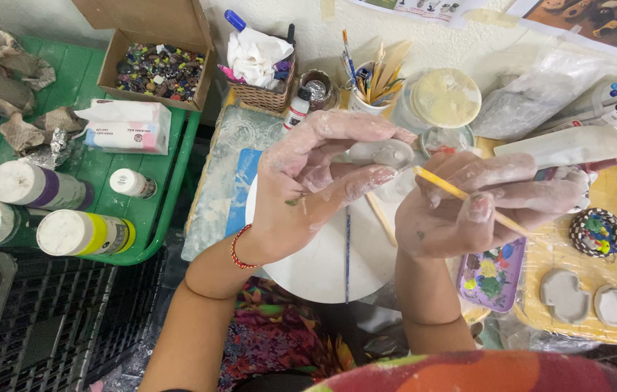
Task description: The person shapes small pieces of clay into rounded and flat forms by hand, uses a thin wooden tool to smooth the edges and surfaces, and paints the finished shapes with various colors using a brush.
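— Why is the left hand cupping that small grey clay piece?

— It's steadying it above the round white board (at twelve o'clock) while the right hand is pinching a thin yellow wooden stick against it.

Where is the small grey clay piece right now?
In the head view, the grey clay piece sits upper centre, pinched in the left hand's fingertips above the round white board, just left of the yellow tool held by the right hand.
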